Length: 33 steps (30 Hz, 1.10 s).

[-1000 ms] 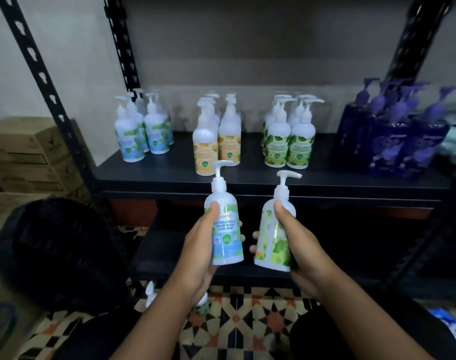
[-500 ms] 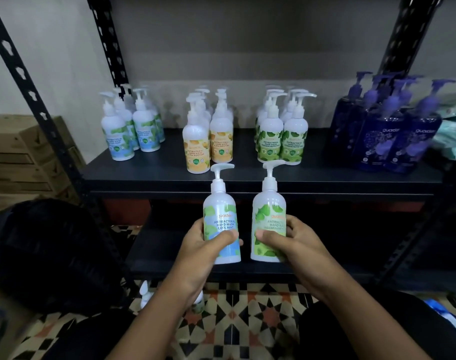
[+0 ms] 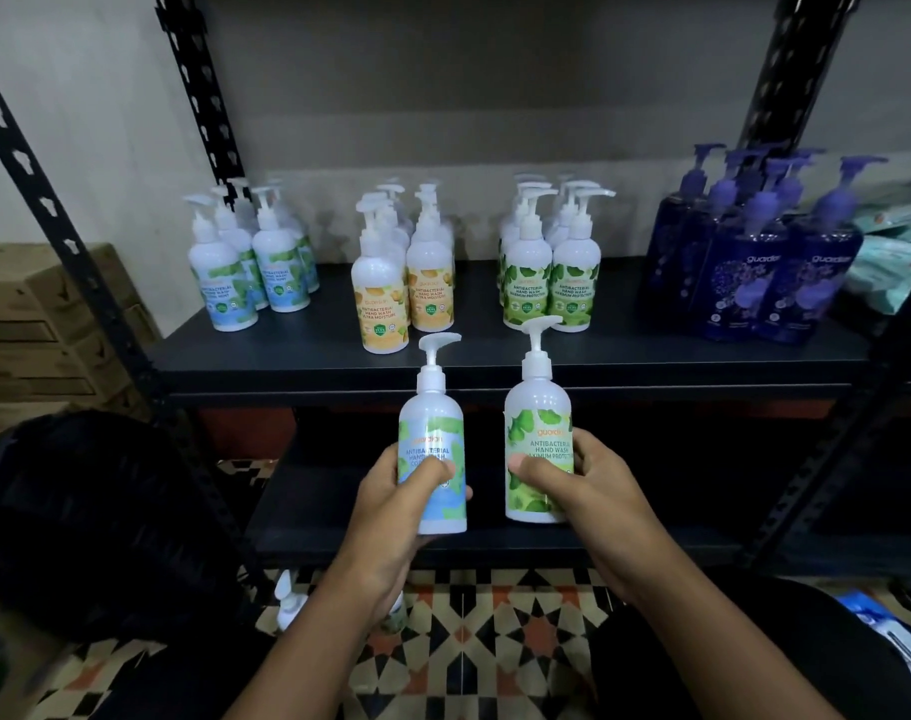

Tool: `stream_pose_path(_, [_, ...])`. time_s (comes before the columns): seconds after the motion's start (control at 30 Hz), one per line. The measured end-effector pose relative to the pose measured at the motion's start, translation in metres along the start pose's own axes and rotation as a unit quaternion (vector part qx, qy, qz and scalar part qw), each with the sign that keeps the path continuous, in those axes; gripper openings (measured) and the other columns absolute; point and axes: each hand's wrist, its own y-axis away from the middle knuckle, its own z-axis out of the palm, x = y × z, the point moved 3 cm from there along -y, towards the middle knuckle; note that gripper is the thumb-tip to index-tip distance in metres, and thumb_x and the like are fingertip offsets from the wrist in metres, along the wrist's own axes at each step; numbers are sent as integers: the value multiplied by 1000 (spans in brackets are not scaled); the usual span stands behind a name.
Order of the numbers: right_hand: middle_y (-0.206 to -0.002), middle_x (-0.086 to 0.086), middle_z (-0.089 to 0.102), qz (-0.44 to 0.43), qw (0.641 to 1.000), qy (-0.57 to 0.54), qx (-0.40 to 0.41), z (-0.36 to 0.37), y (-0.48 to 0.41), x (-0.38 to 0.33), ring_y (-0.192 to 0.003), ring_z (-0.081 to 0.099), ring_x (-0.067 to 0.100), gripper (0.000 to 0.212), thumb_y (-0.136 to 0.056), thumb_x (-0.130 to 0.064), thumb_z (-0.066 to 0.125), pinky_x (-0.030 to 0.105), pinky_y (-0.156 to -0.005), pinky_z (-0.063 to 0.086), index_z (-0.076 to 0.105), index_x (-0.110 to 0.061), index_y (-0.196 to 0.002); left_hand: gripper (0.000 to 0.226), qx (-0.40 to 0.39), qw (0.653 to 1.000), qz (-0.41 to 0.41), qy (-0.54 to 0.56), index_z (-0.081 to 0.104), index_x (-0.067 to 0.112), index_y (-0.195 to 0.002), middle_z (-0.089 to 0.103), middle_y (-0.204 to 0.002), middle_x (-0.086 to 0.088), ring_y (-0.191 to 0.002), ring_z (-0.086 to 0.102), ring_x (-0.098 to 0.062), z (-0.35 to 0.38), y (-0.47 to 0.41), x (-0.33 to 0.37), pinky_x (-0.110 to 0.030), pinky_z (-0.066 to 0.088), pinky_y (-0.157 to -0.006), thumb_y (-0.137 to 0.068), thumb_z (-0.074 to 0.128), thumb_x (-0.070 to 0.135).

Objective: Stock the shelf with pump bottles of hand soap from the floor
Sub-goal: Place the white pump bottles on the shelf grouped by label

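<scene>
Head view: our left hand [image 3: 401,506] curls round a white plastic pump bottle with a blue-and-green label [image 3: 432,439], our right hand [image 3: 593,491] round a white plastic pump bottle with a green leaf label [image 3: 539,407]. Two held, both upright, at six o'clock from the black metal shelf [image 3: 287,353]. On it stand four clusters: blue-labelled bottles [image 3: 251,272] at ten o'clock, orange-labelled bottles [image 3: 404,298] at twelve, green-labelled bottles [image 3: 552,283] at one, purple bottles [image 3: 754,267] at two; back rows blur past counting.

Open shelf [image 3: 651,358] front before bottle rows [image 3: 529,283]
</scene>
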Motion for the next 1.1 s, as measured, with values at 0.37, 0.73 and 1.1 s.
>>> stream_pose_path(0.37, [-100,-4,73,-71,993,58,77,0,-21,-23,-85,73,5,55,-72,-25,90,28,-73,61,58,-24,-117,24,14,995,79,-65,65,18,-110,77,-93,-6,-89,76,-26,15,-19,28,-55,61,-82,-89,73,13])
stream_pose_path(0.73, [-102,-12,74,-214,968,93,90,-5,-87,-71,-93,71,3,48,-77,-31,86,27,-83,57,58,-39,-116,24,15,988,125,-94,63,26,-106,77,-87,-3,-87,75,-25,9,-56,41,-45,61,-77,-87,77,18])
stream_pose_path(1.1, [-109,-10,56,-233,926,243,171,-16,-141,-57,-97,61,7,49,-72,-48,86,29,-84,52,63,-34,-113,20,42,989,119,-74,64,21,-103,76,-87,-6,-86,75,-26,14,-69,33,-40,62,-72,-88,72,10])
